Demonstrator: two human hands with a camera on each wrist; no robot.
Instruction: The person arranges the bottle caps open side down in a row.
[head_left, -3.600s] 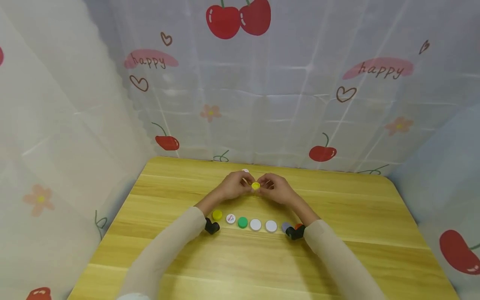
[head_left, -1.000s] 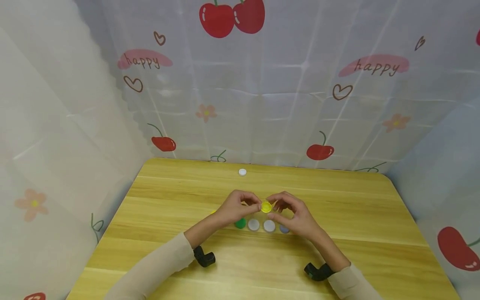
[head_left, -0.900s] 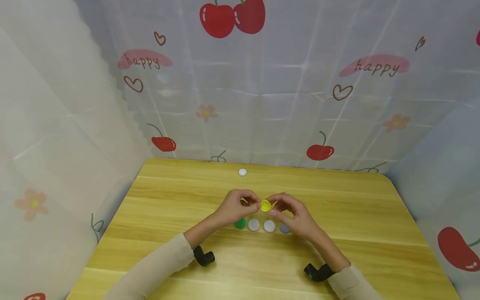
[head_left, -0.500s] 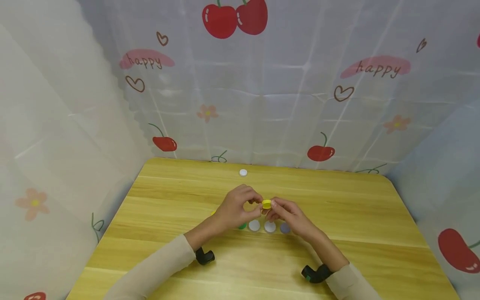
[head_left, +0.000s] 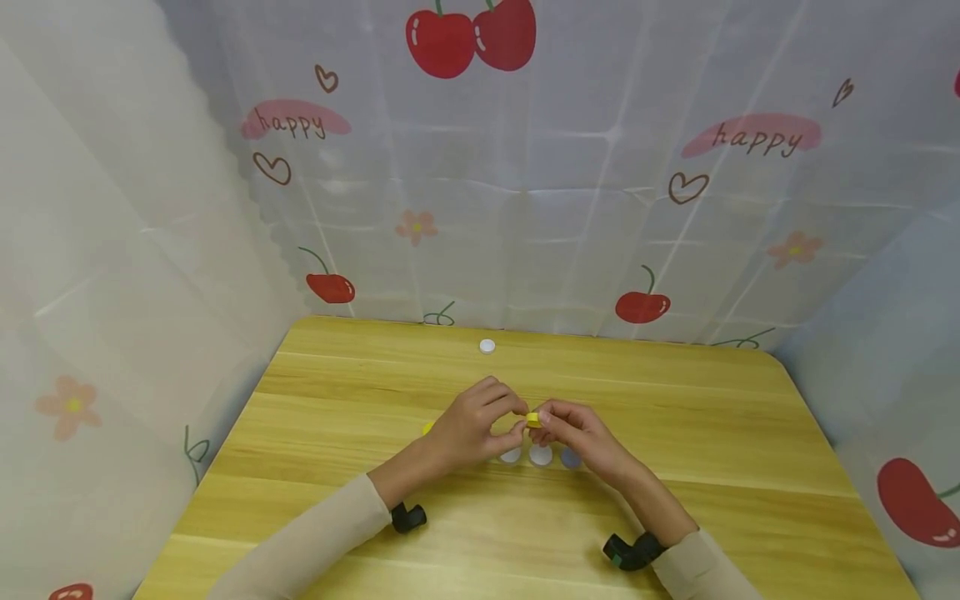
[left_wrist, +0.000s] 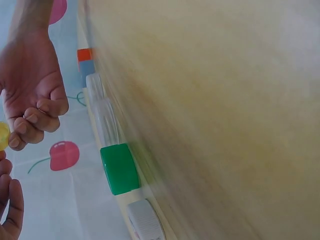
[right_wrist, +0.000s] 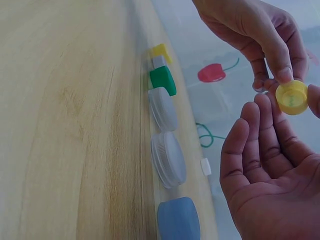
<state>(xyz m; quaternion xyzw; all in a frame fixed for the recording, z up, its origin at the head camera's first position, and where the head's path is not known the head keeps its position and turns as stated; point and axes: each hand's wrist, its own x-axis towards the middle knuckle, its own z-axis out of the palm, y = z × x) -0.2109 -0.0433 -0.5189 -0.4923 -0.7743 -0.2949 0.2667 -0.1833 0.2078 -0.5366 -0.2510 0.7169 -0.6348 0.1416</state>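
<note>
A small yellow bottle cap point(head_left: 533, 419) is held up above the table between both hands. My right hand point(head_left: 585, 437) pinches its right side with thumb and index finger. At its left edge my left hand point(head_left: 476, 421) has thumb and index fingertips, bent into a ring shape. In the right wrist view the hollow inside of the yellow cap point(right_wrist: 291, 98) faces the camera, with the left hand point(right_wrist: 260, 35) reaching down to it and the other fingers of the right hand point(right_wrist: 272, 195) spread below. The left wrist view shows just part of the cap at its edge.
Below the hands runs a row of caps: yellow point(head_left: 427, 427), white ribbed point(left_wrist: 145, 220), green point(left_wrist: 120, 169), two whitish caps, one the clear-white cap point(right_wrist: 169, 159), blue-grey point(head_left: 572, 457) and orange point(left_wrist: 84, 55). One white cap point(head_left: 487, 346) lies near the table's point(head_left: 675, 383) back edge.
Both hands have come nearer from the back with the yellow cap. Within the last second the right fingers closed on it, and its hollow side turned away from the head view, leaving it edge-on.
</note>
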